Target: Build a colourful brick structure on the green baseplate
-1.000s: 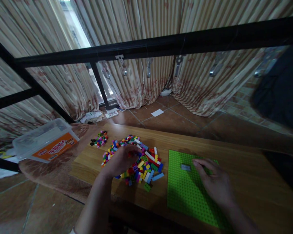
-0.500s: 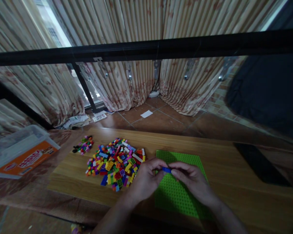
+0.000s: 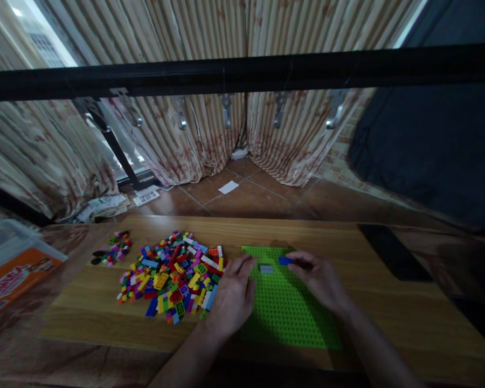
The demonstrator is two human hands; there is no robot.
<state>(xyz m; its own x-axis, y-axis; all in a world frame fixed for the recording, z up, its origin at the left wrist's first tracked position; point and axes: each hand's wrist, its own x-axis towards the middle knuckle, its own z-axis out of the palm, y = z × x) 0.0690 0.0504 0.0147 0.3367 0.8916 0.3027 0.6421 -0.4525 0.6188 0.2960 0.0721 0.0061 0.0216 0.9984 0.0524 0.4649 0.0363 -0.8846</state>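
A green studded baseplate [image 3: 295, 318] lies on the wooden table. My right hand [image 3: 321, 283] pinches a blue toy brick [image 3: 284, 261] between thumb and fingers over the plate's far right part. Whether the brick touches the studs I cannot tell. A light grey brick [image 3: 266, 269] sits on the plate, left of the blue one. At the plate's left edge is my left hand [image 3: 232, 293], fingers loosely stretched and thumb apart, with nothing visible in it. Just left of that hand spreads a large pile of mixed colourful bricks [image 3: 173, 275].
A smaller heap of pieces [image 3: 115, 248] lies at the table's [image 3: 84, 312] far left. Beyond that end stands a clear plastic box [image 3: 20, 275] with an orange label. A dark flat object [image 3: 394, 253] rests at the right. A black rail [image 3: 242, 75] with metal hooks crosses behind.
My hands have moved apart. The blue brick, earlier between both hands, is now in my right hand alone over the plate. The grey brick has come into sight, and the view has shifted right.
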